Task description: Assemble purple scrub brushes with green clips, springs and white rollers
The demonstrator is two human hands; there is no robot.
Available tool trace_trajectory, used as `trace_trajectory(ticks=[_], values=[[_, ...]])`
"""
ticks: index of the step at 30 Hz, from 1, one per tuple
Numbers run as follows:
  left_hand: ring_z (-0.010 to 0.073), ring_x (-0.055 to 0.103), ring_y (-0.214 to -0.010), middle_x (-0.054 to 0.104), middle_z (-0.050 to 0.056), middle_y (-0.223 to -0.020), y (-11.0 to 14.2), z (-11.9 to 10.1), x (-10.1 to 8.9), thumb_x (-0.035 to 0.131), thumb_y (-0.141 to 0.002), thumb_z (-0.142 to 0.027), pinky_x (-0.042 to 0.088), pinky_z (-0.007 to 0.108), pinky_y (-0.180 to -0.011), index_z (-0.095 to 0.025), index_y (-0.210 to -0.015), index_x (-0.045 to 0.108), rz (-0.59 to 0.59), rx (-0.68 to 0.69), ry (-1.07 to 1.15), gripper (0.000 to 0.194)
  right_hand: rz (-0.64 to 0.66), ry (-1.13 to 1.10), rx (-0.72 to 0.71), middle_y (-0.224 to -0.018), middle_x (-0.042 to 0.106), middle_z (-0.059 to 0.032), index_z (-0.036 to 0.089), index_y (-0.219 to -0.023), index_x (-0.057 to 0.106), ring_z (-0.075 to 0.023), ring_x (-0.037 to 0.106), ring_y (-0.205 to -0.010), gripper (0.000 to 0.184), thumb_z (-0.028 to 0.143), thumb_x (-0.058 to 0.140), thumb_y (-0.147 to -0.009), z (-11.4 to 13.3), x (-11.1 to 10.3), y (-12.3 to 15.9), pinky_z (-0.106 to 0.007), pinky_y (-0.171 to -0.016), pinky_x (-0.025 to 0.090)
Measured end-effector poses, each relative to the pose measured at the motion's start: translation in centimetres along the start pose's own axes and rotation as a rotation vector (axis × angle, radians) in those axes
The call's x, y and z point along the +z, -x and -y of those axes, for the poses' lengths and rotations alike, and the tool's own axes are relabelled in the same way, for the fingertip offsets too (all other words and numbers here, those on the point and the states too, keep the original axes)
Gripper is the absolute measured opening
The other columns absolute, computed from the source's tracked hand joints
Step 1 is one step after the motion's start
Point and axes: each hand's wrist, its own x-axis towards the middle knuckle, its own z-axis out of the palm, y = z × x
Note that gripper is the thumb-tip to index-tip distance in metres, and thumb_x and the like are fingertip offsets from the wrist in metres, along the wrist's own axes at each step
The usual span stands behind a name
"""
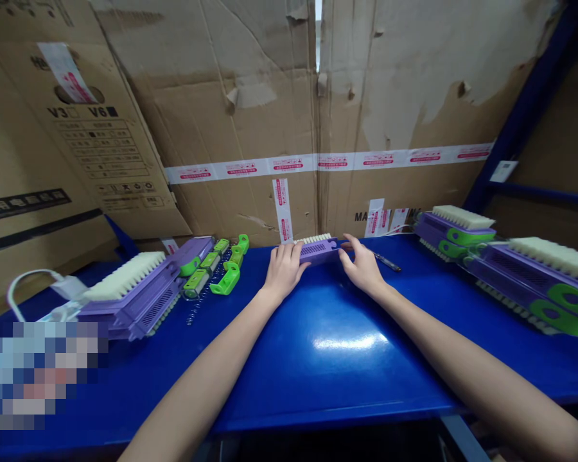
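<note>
Purple housing (319, 251) is at the far-middle of the blue table (337, 378), between both hands. Long, slim body, looks like matte plastic; slanted vent slots on the near face, cream toothed strip (324, 237) along the top, notched right end.

Left hand (284, 266): grip closed on the left end, fingers over the top, thumb at the front. Right hand (362, 262): grip partly open at the right end, thumb and index apart; can't tell if it's actually clamping.

Table is smooth, glossy. Bright green brackets (227, 281) and thin coil springs (191, 313) left. More purple housings with thick ridged cream blocks both sides. Backdrop: creased, scuffed cardboard (241, 109), red-and-white tape (332, 162).
</note>
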Motion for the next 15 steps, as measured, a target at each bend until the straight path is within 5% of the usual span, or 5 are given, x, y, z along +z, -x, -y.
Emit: trace_trajectory(ticks=[8,15], values=[[0.0272,0.052,-0.097,0.058,0.015,-0.108,0.01,0.02,-0.02,0.050,-0.087,-0.031,0.039,0.038,-0.080,-0.012,-0.119,0.048,-0.001,0.048,-0.021,0.037,0.122,-0.003,0.014,-0.096,0.069,-0.0082,0.016,-0.133,0.042,-0.0203,0.062,-0.076,0.054,0.020,0.047,-0.079,0.07,-0.01,0.16,-0.033,-0.072,0.049],[0.0281,0.053,-0.096,0.059,0.015,-0.106,0.01,-0.10,-0.30,0.053,-0.082,-0.049,0.038,0.039,-0.082,-0.013,-0.116,0.050,0.020,0.077,-0.011,0.050,0.146,-0.036,0.068,-0.096,0.070,-0.0087,0.015,-0.139,0.033,-0.0220,0.064,-0.075,0.059,0.026,0.044,-0.083,0.40,-0.12,0.18,-0.034,-0.074,0.048]])
